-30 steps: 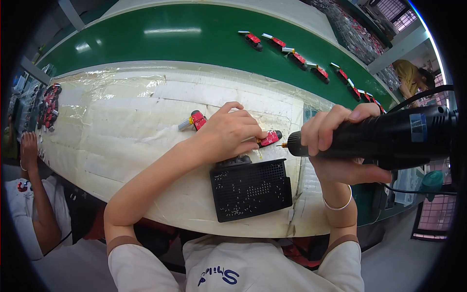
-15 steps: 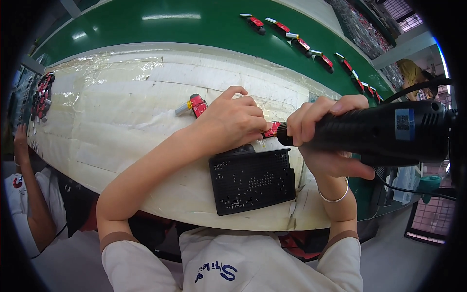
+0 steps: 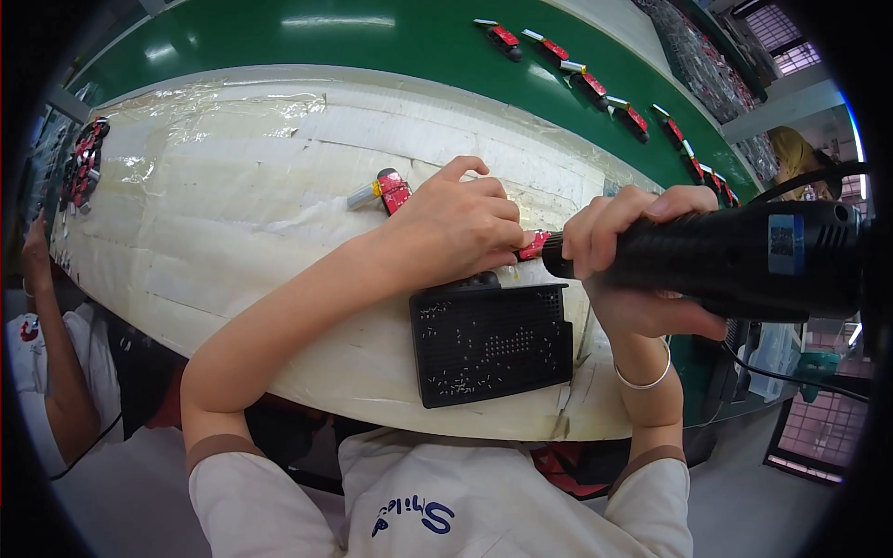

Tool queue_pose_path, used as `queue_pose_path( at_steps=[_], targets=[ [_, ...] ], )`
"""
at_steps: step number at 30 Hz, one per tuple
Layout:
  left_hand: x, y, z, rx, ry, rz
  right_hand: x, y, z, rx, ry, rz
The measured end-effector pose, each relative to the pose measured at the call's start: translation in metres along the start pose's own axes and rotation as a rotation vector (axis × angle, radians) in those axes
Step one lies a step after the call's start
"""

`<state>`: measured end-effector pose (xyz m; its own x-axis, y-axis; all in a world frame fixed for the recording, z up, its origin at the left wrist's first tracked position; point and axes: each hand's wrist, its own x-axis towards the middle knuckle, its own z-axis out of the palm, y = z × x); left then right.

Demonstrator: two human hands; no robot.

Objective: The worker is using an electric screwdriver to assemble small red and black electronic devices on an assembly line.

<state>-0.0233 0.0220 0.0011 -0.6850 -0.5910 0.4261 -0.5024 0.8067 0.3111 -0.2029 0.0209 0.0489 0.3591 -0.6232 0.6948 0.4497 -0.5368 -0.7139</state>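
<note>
My right hand is wrapped round a thick black electric screwdriver lying level, its tip pointing left. That tip meets a small red-and-black part, which the fingertips of my left hand pinch and steady on the table. Most of the part is hidden behind my fingers and the tool. Left of my left hand lies a similar red part with a silver-and-yellow cylinder at its side. Just below my hands sits a black tray scattered with small screws, some standing in rows.
Several red-and-black parts lie in a line along the green surface beyond the covered worktable. A pile of them is at the far left, near another person's arm. A cable hangs at right.
The whole view has shifted slightly. My hands, the screwdriver and the pinched part keep nearly the same places relative to each other.
</note>
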Motion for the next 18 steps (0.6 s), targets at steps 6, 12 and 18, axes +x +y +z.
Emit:
queue_pose_path(
  at_steps=[6,12,18],
  targets=[
    [-0.002,0.001,0.001,-0.012,0.008,0.013,-0.001,0.001,0.004,-0.044,-0.013,0.026],
    [-0.003,0.0,0.009,-0.072,0.039,0.008,-0.005,-0.018,0.008,-0.092,0.067,0.022],
    [-0.007,0.004,-0.006,-0.186,-0.038,-0.078,-0.02,-0.051,0.02,0.04,0.02,0.111]
  ],
)
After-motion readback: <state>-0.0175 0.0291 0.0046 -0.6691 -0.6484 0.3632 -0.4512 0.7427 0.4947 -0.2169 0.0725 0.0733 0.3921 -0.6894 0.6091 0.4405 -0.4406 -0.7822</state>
